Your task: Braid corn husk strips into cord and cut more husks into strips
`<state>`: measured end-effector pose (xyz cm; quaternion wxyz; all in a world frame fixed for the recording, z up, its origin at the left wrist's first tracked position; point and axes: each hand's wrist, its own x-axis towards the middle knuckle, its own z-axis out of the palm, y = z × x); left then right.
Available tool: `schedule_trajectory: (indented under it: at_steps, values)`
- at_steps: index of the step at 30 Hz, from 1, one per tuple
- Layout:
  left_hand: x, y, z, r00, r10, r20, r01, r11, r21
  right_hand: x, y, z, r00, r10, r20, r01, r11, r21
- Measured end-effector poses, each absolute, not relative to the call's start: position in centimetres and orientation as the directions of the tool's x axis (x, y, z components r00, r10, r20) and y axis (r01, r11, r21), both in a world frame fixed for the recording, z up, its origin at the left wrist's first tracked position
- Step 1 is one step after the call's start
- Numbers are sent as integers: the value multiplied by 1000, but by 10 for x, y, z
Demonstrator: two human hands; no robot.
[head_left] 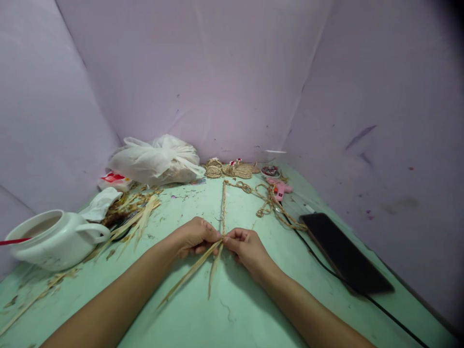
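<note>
A thin braid of dried plant fibre (224, 208) runs straight away from me over the green table, then bends right into a loose, tangled length (266, 198). My left hand (198, 236) pinches the braid's near end between thumb and forefinger. From the other side my right hand (244, 246) pinches the same end, fingertips almost touching the left ones. Loose flat strands (192, 271) hang from the pinch toward me, one long to the left and a shorter one (214, 273) nearly straight down. The fingers hide the crossing of the strands.
At left stand a white handled pot (54, 246) and a heap of dried strips (134, 212). A tied white plastic bag (159, 159) and woven fibre pieces (235, 169) lie along the back. On the right are a pink glue gun (280, 188), a black cable (326, 270) and a dark phone (344, 253).
</note>
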<state>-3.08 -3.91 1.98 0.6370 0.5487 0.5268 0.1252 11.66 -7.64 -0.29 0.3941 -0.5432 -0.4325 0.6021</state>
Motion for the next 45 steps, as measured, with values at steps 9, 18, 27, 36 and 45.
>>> schedule_trajectory:
  at_steps: [9,18,27,36,45]
  values:
    - [-37,-39,21,384,732,-563,465,373,803,116,-76,-5,-93,950,-297,11,-297,-955]
    - [-31,-42,21,415,730,-543,481,330,812,116,-77,-3,-98,945,-313,20,-312,-950]
    - [-31,-43,27,422,706,-568,515,329,791,116,-77,-3,-97,943,-317,14,-318,-948]
    - [-36,-35,19,460,670,-583,464,379,801,116,-77,-3,-106,946,-306,0,-307,-952]
    - [-33,-36,12,355,731,-583,483,391,784,115,-75,-8,-106,951,-292,1,-294,-956]
